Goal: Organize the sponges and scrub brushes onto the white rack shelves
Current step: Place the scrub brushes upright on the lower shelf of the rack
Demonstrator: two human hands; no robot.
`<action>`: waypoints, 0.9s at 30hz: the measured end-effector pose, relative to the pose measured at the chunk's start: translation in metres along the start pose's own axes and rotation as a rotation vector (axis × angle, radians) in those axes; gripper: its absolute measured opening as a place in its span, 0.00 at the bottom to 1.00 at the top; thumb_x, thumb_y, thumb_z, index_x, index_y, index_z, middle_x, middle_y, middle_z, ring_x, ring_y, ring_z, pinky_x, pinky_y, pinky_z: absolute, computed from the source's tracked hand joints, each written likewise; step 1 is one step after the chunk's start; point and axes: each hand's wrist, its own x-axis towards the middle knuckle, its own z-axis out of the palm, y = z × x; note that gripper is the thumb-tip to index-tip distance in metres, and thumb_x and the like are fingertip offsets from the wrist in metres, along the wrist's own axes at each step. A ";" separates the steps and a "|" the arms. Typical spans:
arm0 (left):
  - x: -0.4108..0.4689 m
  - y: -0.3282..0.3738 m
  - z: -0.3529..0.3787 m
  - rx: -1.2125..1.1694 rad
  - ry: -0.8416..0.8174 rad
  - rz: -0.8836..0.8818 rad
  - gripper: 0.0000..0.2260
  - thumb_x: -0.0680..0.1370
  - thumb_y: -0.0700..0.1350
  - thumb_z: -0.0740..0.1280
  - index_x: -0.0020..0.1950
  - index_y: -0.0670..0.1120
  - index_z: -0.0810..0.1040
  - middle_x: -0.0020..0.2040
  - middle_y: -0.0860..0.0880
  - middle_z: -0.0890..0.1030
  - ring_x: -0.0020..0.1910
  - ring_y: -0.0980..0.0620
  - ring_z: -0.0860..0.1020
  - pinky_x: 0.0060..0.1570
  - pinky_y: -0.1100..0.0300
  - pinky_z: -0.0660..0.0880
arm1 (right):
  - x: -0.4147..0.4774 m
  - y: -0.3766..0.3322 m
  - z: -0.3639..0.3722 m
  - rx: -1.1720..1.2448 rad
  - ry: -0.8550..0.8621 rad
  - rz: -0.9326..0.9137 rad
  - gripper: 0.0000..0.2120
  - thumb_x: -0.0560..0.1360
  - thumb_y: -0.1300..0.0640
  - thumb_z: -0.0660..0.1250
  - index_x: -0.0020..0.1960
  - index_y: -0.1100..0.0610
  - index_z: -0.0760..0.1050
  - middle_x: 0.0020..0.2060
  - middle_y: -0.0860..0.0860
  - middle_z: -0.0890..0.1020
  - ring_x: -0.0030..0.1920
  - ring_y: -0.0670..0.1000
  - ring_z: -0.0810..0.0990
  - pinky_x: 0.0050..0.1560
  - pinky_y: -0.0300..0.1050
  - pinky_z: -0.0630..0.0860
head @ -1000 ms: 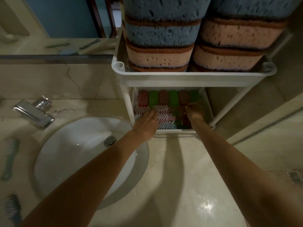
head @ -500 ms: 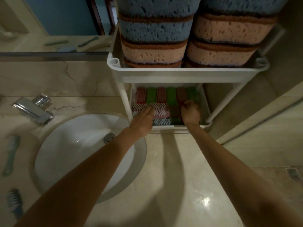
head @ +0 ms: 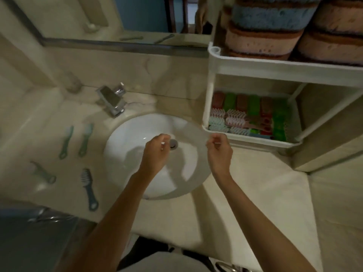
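Observation:
The white rack [head: 255,141] stands on the counter at the right. Its upper shelf holds stacked blue and pink sponges [head: 263,26]. Its lower shelf holds red and green sponges and pink and pale brushes [head: 235,119]. Several teal scrub brushes lie on the counter left of the sink, one [head: 88,188] nearest me, another [head: 86,139] farther back. My left hand [head: 156,152] hovers over the sink with loosely curled fingers, holding nothing. My right hand [head: 219,151] hangs at the sink's right rim, just in front of the rack, also loosely curled and holding nothing.
A round white sink [head: 137,173] fills the middle of the marble counter, with a chrome tap [head: 112,100] behind it. A mirror [head: 137,14] runs along the back wall. A dark bin with a plastic liner [head: 29,238] sits at the lower left.
Both hands have pulled back out of the rack's lower shelf to above the sink. My view has swung left, bringing the brushes left of the sink into sight.

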 end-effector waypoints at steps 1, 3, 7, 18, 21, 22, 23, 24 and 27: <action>-0.004 -0.017 -0.010 -0.013 0.030 -0.035 0.12 0.78 0.35 0.60 0.58 0.37 0.78 0.57 0.39 0.81 0.57 0.42 0.78 0.60 0.54 0.73 | -0.011 0.000 0.016 -0.007 -0.063 0.017 0.06 0.74 0.66 0.61 0.50 0.62 0.74 0.45 0.59 0.81 0.45 0.55 0.78 0.48 0.44 0.72; -0.010 -0.051 -0.030 -0.039 0.073 -0.101 0.11 0.78 0.35 0.60 0.56 0.36 0.78 0.55 0.38 0.81 0.54 0.40 0.79 0.58 0.53 0.73 | -0.033 -0.001 0.048 -0.026 -0.188 0.051 0.07 0.73 0.67 0.61 0.49 0.60 0.75 0.45 0.60 0.82 0.47 0.60 0.81 0.51 0.52 0.76; -0.016 -0.116 -0.072 -0.080 0.109 -0.233 0.11 0.78 0.35 0.60 0.56 0.36 0.78 0.55 0.37 0.81 0.53 0.39 0.80 0.57 0.50 0.75 | -0.082 -0.014 0.112 -0.099 -0.443 0.062 0.09 0.72 0.66 0.62 0.51 0.60 0.76 0.44 0.60 0.83 0.47 0.59 0.81 0.53 0.47 0.75; -0.002 -0.285 -0.196 0.046 0.197 -0.568 0.12 0.74 0.37 0.63 0.51 0.30 0.76 0.53 0.31 0.78 0.53 0.36 0.77 0.49 0.51 0.71 | -0.185 -0.060 0.293 -0.629 -0.808 -0.068 0.26 0.73 0.49 0.68 0.63 0.62 0.64 0.60 0.59 0.72 0.58 0.60 0.75 0.54 0.51 0.73; 0.008 -0.304 -0.212 0.012 0.260 -0.674 0.21 0.74 0.38 0.64 0.64 0.30 0.68 0.65 0.31 0.70 0.63 0.34 0.70 0.59 0.48 0.69 | -0.194 -0.060 0.311 -0.765 -0.811 -0.085 0.29 0.72 0.53 0.69 0.66 0.62 0.60 0.62 0.59 0.68 0.60 0.59 0.74 0.55 0.51 0.73; 0.012 -0.306 -0.216 -0.002 0.268 -0.718 0.25 0.74 0.38 0.64 0.68 0.31 0.63 0.69 0.32 0.65 0.67 0.35 0.66 0.63 0.47 0.67 | -0.196 -0.059 0.316 -0.802 -0.801 -0.088 0.28 0.72 0.54 0.68 0.66 0.62 0.60 0.62 0.59 0.68 0.60 0.59 0.73 0.55 0.51 0.73; 0.016 -0.308 -0.220 0.000 0.272 -0.743 0.28 0.74 0.38 0.64 0.71 0.32 0.59 0.71 0.32 0.62 0.69 0.35 0.63 0.65 0.47 0.64 | -0.196 -0.058 0.320 -0.832 -0.789 -0.092 0.26 0.73 0.56 0.67 0.66 0.62 0.60 0.62 0.59 0.68 0.60 0.59 0.73 0.55 0.51 0.74; 0.020 -0.311 -0.222 0.012 0.268 -0.766 0.29 0.75 0.40 0.65 0.72 0.34 0.57 0.72 0.32 0.60 0.70 0.35 0.63 0.66 0.47 0.63 | -0.196 -0.057 0.323 -0.854 -0.776 -0.096 0.24 0.74 0.58 0.65 0.66 0.62 0.60 0.62 0.59 0.68 0.60 0.59 0.73 0.55 0.51 0.74; 0.031 -0.326 -0.221 0.047 0.220 -0.804 0.31 0.75 0.43 0.65 0.73 0.35 0.55 0.71 0.32 0.61 0.69 0.35 0.63 0.67 0.46 0.62 | -0.196 -0.055 0.330 -0.883 -0.729 -0.088 0.20 0.75 0.60 0.62 0.65 0.62 0.61 0.61 0.59 0.69 0.59 0.59 0.74 0.55 0.51 0.74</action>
